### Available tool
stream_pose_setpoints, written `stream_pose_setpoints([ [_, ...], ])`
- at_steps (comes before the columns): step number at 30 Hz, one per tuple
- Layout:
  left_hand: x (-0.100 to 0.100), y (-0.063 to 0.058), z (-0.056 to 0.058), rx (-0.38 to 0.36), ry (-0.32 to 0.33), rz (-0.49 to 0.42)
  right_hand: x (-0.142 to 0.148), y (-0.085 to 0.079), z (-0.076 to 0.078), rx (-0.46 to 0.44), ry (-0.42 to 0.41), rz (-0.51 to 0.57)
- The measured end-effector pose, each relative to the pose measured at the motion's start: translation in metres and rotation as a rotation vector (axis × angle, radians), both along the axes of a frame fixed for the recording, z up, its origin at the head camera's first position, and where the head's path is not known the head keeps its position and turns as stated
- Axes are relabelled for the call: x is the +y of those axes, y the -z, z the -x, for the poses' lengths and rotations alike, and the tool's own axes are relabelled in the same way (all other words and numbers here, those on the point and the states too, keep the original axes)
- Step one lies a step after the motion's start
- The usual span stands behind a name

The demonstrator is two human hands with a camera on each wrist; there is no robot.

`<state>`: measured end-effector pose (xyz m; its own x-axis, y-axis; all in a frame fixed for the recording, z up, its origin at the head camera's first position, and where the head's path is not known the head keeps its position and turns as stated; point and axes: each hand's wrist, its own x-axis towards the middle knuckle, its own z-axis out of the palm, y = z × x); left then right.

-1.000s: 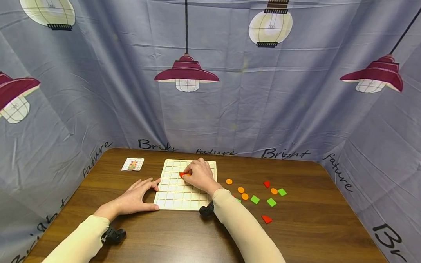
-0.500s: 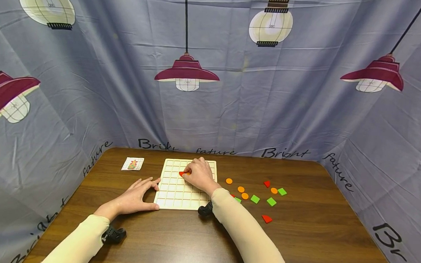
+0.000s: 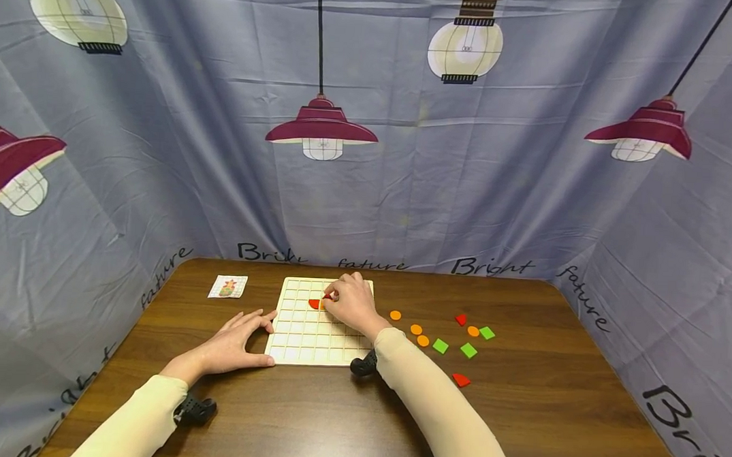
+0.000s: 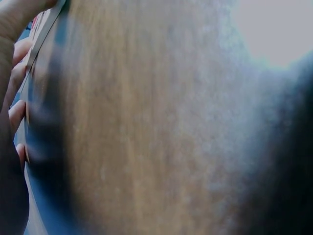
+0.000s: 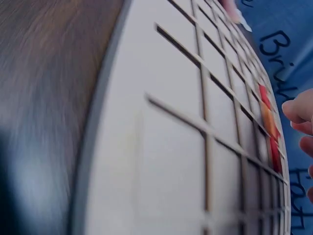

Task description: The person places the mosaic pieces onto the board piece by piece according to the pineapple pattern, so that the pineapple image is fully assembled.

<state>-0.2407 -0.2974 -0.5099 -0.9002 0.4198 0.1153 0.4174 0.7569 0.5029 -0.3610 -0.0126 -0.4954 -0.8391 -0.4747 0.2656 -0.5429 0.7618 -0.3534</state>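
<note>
The pale grid board (image 3: pixel 300 338) lies on the table. My left hand (image 3: pixel 232 349) rests at its left side, fingertips along the edge and thumb at the near corner. My right hand (image 3: pixel 353 303) is over the upper part of the board, fingers loosely bent. By its fingertips on the board are a red piece (image 3: pixel 313 304) and an orange disc (image 3: pixel 322 306). The right wrist view shows red pieces (image 5: pixel 275 154) around the orange disc (image 5: pixel 268 119), with the thumb and fingers just off them and no piece visible between them.
Loose orange discs (image 3: pixel 416 330), green squares (image 3: pixel 469 351) and red pieces (image 3: pixel 461 380) lie on the table right of the board. A small picture card (image 3: pixel 227 287) lies at the back left. Printed curtains (image 3: pixel 373 208) surround the table.
My right hand's fingertips have drawn slightly right off the pieces, so more of the red and orange ones shows. My left hand has stayed at the board's edge.
</note>
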Motion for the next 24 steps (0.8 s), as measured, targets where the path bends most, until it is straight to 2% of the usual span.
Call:
stream_pose_setpoints([
  [7,0.000,0.000,0.001,0.005,-0.003,0.017,0.042,-0.015,0.003,-0.052,-0.011,0.094],
  [15,-0.001,-0.001,0.001,0.019,-0.007,0.034,0.101,-0.022,0.004,-0.009,-0.010,0.157],
  [24,-0.001,0.001,0.001,0.020,-0.006,0.022,0.151,-0.025,-0.003,-0.017,0.010,0.155],
])
